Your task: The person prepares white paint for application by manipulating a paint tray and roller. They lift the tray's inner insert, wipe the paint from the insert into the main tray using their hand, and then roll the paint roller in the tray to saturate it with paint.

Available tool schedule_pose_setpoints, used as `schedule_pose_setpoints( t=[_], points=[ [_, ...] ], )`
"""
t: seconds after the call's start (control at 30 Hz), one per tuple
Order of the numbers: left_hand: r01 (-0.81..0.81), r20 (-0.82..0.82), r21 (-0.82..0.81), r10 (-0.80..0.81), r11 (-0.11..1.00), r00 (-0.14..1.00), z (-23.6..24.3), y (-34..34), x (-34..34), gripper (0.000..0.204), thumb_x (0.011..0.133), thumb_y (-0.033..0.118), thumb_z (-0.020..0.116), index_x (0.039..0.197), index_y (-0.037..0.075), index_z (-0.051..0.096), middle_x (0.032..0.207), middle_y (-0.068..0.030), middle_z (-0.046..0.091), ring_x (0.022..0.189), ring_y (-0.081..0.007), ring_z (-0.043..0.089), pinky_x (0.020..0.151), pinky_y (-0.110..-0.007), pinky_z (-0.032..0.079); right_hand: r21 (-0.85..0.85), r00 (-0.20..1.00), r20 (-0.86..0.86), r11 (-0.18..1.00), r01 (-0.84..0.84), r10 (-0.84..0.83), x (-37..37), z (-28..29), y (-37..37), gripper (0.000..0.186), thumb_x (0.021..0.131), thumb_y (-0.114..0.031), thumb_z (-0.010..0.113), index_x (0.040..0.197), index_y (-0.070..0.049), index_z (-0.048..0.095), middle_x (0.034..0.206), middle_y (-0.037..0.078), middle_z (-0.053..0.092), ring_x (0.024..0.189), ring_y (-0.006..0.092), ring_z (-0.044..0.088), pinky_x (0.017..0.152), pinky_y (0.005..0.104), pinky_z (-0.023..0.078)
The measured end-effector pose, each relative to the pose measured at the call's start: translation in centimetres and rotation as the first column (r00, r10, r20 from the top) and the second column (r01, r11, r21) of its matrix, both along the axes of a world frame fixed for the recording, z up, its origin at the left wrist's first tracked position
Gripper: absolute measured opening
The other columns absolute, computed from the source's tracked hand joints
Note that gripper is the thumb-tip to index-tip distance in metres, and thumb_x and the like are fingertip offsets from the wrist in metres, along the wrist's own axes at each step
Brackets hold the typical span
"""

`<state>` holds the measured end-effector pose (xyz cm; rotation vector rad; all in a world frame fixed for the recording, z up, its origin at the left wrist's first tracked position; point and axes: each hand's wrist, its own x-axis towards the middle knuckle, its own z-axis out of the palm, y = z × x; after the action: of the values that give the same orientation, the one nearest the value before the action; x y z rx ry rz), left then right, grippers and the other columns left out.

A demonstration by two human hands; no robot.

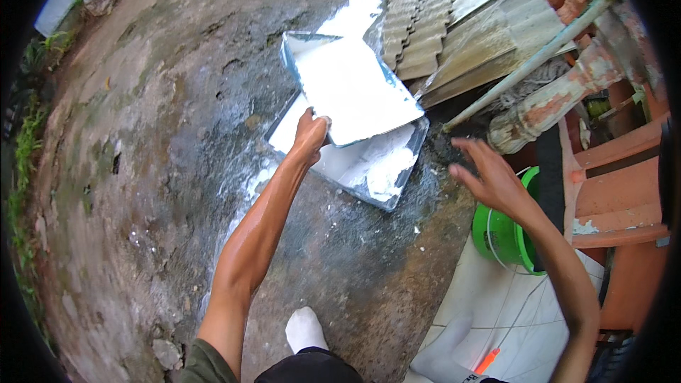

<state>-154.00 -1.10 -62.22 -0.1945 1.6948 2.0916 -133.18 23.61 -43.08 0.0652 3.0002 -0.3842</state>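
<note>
The left hand (312,136) grips the edge of a blue-sided tray (290,58) of white material (355,85), overlapping a second tray (389,205), also holding white, on the ground (156,170); the right hand (491,176) hangs spread near a green bucket (488,235).

Soft, diffuse daylight covers the ground (135,191), leaving only faint shadows. The white matter (347,85) glares — much of it burnt out to flat white — and the tiles (525,298) are bright too. A sheen runs along the left forearm (259,230). Deeper shade gathers beside the pillar (546,110). Toward the black rim, straight edges bend and the plants (27,191) look soft.
</note>
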Motion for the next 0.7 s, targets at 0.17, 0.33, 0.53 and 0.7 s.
schedule_pose_setpoints(
  t=[0.17,0.33,0.53,0.7],
  points=[
    [0.096,0.001,0.031,-0.097,0.995,0.995,3.3,-0.9,3.1,0.034,0.082,0.004,0.053,0.115,-0.005,0.047,0.081,-0.0014,0.049,0.063,-0.0105,0.048,0.052,-0.026,0.041,-0.059,0.973,-0.028,0.972,-0.229,0.227,-5.5,-6.6,-1.8,0.051,0.095,-0.037,0.063,0.134,-0.006,0.054,0.131,0.02,0.057,0.121,0.0374,0.056,0.101,0.0445,0.045],
    [0.055,0.096,0.203,-0.075,0.978,0.993,5.6,-1.4,3.7,0.02,0.079,0.0,0.053,0.098,-0.003,0.049,0.082,-0.0034,0.048,0.07,-0.0123,0.05,0.059,-0.029,0.042,0.094,0.895,-0.248,0.929,-0.359,0.371,-6.1,-6.8,-1.2,0.053,0.089,-0.026,0.072,0.136,-0.012,0.054,0.136,0.013,0.057,0.124,0.0325,0.054,0.105,0.044,0.043],
    [0.004,0.132,0.249,-0.038,0.968,0.991,7.1,-2.0,7.7,0.02,0.079,-0.001,0.055,0.097,0.0,0.048,0.086,-0.0054,0.05,0.074,-0.0145,0.054,0.068,-0.031,0.049,0.241,0.9,-0.261,0.927,-0.289,0.348,-5.7,-7.6,-0.9,0.055,0.083,-0.008,0.07,0.135,-0.013,0.056,0.132,0.01,0.061,0.121,0.0287,0.057,0.102,0.042,0.046],
    [-0.082,0.181,0.304,0.027,0.949,0.983,8.9,-2.5,10.1,0.033,0.08,0.001,0.056,0.112,-0.006,0.046,0.096,-0.0111,0.056,0.081,-0.021,0.065,0.075,-0.034,0.06,0.217,0.835,-0.406,0.926,-0.308,0.372,-5.6,-6.5,-0.9,0.049,0.079,0.005,0.061,0.125,-0.012,0.064,0.121,0.011,0.068,0.115,0.0278,0.062,0.101,0.0419,0.047]
  ],
)
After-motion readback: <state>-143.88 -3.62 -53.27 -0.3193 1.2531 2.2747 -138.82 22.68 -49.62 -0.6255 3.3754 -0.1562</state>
